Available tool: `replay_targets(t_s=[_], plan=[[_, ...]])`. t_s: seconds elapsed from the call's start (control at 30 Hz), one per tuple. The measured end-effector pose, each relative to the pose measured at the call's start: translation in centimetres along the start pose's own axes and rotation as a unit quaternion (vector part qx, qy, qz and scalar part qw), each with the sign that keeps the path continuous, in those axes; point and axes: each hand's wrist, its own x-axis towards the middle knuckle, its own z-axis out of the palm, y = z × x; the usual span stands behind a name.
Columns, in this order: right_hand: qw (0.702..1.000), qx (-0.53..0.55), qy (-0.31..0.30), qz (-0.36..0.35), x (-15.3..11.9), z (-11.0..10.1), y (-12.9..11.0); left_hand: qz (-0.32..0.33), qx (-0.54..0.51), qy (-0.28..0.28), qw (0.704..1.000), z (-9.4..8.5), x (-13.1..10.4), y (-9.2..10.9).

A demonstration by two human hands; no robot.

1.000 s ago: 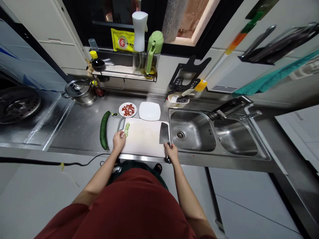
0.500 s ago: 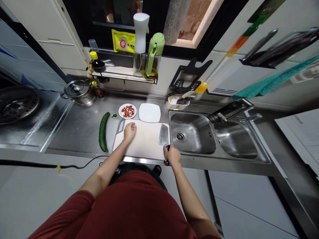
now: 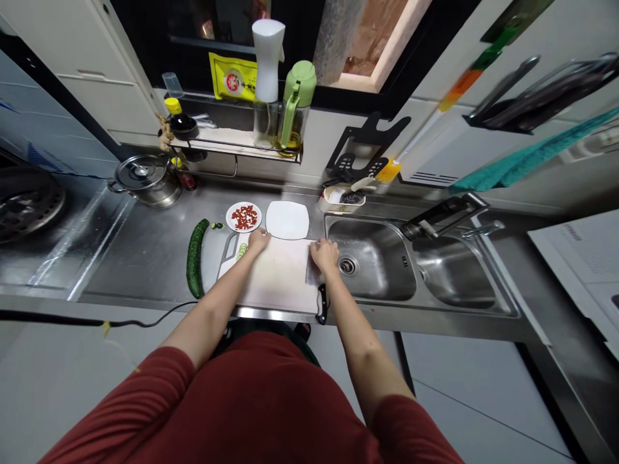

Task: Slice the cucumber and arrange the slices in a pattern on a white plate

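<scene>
My left hand [image 3: 260,240] is over the upper left of the white cutting board [image 3: 280,277], fingers loosely bent and holding nothing. Its fingertips come close to the near left corner of a white square plate [image 3: 287,220]; contact is unclear. Pale green cucumber slices [image 3: 242,249] lie on the board beside my left wrist. My right hand [image 3: 325,253] is open at the board's upper right corner, above the kitchen knife [image 3: 322,304]. The knife lies along the right edge, its black handle toward me and its blade partly hidden under my hand and forearm.
A whole cucumber [image 3: 195,259] and small cut ends [image 3: 216,225] lie left of the board. Behind it stands a round plate [image 3: 244,217] of chopped red pieces. A double sink [image 3: 372,258] borders the right side; a lidded pot [image 3: 146,180] stands at back left.
My right hand has let go of the knife handle and moved up past the blade. My left hand has shifted up and right toward the square plate, uncovering the cucumber slices.
</scene>
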Motion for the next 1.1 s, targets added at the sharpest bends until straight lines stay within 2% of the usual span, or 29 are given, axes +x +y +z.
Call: replay_targets(t_s=[0.1,0.23,0.5,0.63,0.93,1.1], plan=[[1.000,-0.006,0.008,-0.002,2.3,0.9,-1.1,-0.014,-0.004,-0.017,1.000,0.1,0.6,0.3],[1.000,-0.003,0.015,0.003,3.9,2.1,-2.2,-0.016,-0.017,-0.023,0.999,0.1,1.0,0.5],[0.996,0.036,-0.033,0.071,5.6,3.1,-3.6,-0.011,-0.044,-0.004,0.999,0.2,1.2,1.1],[0.990,0.104,-0.032,0.093,5.5,2.5,-3.5,-0.004,-0.074,-0.003,0.997,0.0,0.8,1.0],[0.973,0.210,0.004,0.090,3.2,1.6,-2.3,0.026,-0.238,-0.021,0.971,-1.3,-2.0,0.0],[0.968,0.235,0.004,0.091,1.9,1.0,-2.1,0.030,-0.265,-0.022,0.963,-2.1,-3.4,-0.1]])
